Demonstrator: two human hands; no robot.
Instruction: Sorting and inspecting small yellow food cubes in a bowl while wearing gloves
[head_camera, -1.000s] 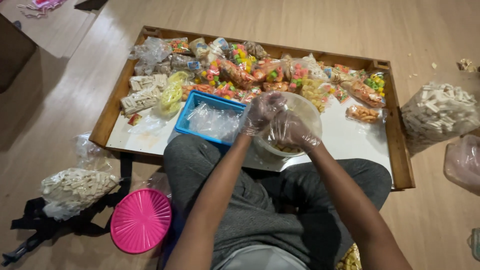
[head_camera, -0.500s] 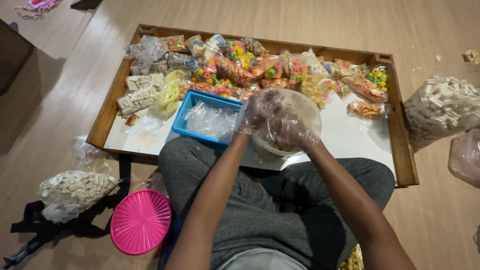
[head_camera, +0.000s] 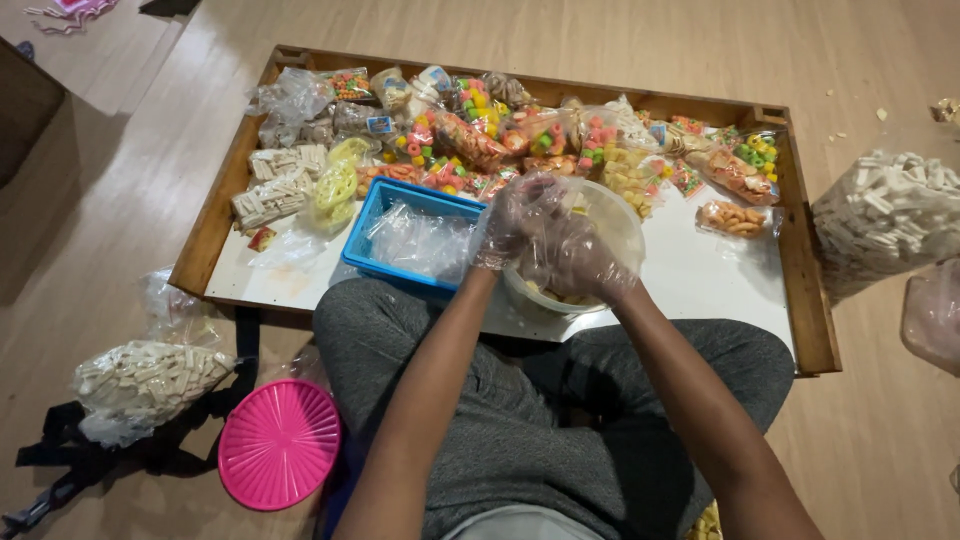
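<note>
The round white bowl (head_camera: 600, 215) sits at the near edge of the wooden tray (head_camera: 810, 300), just above my knees. My left hand (head_camera: 510, 220) and right hand (head_camera: 575, 255), both in clear plastic gloves, meet over it with fingers curled together; I cannot tell what they pinch. Touching the bowl's left side is a blue tub (head_camera: 400, 205) of clear bags. Packed colourful snack bags (head_camera: 520, 140) lie farther off; a pink lid (head_camera: 280, 445) lies on the floor, near left.

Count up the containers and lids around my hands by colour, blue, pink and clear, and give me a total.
Blue tray: 1
Pink lid: 1
Clear bowl: 1
Total: 3
Both gloved hands, left hand and right hand, are over the bowl.
</note>
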